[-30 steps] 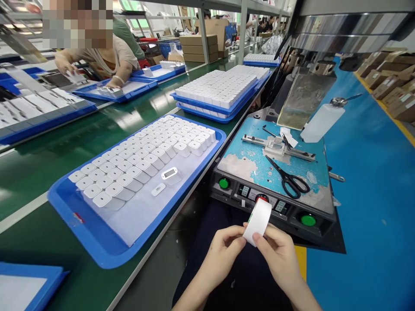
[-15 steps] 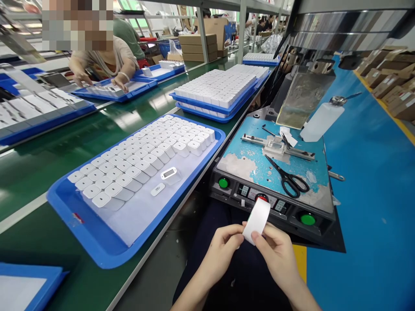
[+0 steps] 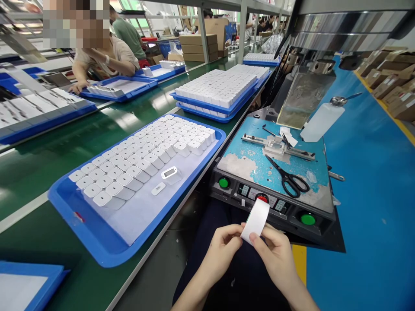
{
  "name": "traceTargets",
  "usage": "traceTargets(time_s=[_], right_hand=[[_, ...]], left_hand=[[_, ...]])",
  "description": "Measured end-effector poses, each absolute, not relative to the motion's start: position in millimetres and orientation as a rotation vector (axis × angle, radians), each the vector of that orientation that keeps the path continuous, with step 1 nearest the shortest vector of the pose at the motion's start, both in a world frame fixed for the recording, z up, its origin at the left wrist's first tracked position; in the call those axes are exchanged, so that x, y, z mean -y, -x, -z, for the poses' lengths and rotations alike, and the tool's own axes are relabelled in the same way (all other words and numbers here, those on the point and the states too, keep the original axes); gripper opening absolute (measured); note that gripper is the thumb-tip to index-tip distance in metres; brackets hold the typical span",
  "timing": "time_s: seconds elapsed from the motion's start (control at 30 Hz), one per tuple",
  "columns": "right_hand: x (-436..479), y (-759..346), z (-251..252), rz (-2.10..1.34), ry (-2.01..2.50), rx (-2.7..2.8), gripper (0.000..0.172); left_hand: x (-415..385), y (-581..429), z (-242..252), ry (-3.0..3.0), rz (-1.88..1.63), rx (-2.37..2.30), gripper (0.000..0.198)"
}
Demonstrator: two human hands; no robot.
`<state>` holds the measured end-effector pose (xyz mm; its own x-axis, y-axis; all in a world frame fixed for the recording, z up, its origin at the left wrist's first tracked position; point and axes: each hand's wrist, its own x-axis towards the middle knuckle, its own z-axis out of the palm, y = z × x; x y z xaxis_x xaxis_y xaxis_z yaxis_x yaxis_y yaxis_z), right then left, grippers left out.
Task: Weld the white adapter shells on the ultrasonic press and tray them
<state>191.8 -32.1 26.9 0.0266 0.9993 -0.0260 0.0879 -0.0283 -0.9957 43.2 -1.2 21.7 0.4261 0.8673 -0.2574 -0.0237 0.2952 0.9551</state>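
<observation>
White roll (image 3: 256, 221), tape by the look of it, held up above the dark lap (image 3: 238, 280), in front of the control panel (image 3: 232, 189). Right hand (image 3: 276, 250) clamped on it, thumb against the white face, fingers tucked round the far side. Left hand (image 3: 223, 252) closed in a pinch at the left edge. Biggest worry for me: only fingertips on a slick-looking surface, so one lazy thumb and down to lap or floor. Would watch the red button (image 3: 262, 197) too, right behind the roll from this angle, plus the green button (image 3: 308, 219) beyond the right hand; careless forward nudge, accidental press. Scissors (image 3: 289, 178) lying with handles near the table's front edge, easy to catch and drag off. Over in the blue tray (image 3: 100, 255), one open-ended case (image 3: 169, 172) and a small cap (image 3: 158, 188) apart from the packed white cases (image 3: 123, 165), so easy to scatter with a clumsy reach. Hard to make out: back of the roll, most of the right fingers, anything between the left fingertips. Can't tell if touching the panel or just overlapping it. Panel labels (image 3: 281, 204) too small to read, machine head (image 3: 353, 32) cut off up top, another tray (image 3: 53, 273) cropped at lower left.
</observation>
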Motion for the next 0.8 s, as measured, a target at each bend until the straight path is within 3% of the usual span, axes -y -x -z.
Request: traceTargets(time_s=[0.8], right_hand=[[34.9,-192.1,-31.0,-1.206,1.344,1.163,0.025]], left_hand=[[7.2,-45.4,-22.7,-1.080,-0.757,-0.943,0.022]])
